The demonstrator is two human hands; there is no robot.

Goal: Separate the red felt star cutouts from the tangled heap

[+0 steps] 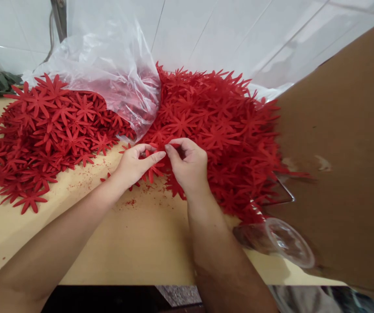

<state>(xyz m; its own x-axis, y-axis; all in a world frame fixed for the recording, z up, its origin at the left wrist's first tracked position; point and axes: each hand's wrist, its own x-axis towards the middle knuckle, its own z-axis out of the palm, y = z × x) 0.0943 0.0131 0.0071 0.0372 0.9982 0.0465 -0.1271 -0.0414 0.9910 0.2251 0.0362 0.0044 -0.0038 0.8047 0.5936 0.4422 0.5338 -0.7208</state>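
Both hands meet near the middle of the view, over the near edge of a large heap of red flower-shaped cutouts (219, 126). My left hand (138, 163) pinches a red flower cutout (154, 171) between thumb and fingers; some of its petals hang below the thumb. My right hand (188, 165) has thumb and forefinger closed on a bit of red right beside the left fingertips. Whether both hands grip the same cutout I cannot tell. To the left lies a second pile of red flower cutouts (50, 130), with narrow pointed petals.
A clear plastic bag (108, 65) drapes over the back of the left pile. A brown cardboard sheet (343, 143) leans at the right, with a clear plastic cup (288, 243) lying before it. Red crumbs dot the pale table (135, 243). White tiles (206, 30) stand behind.
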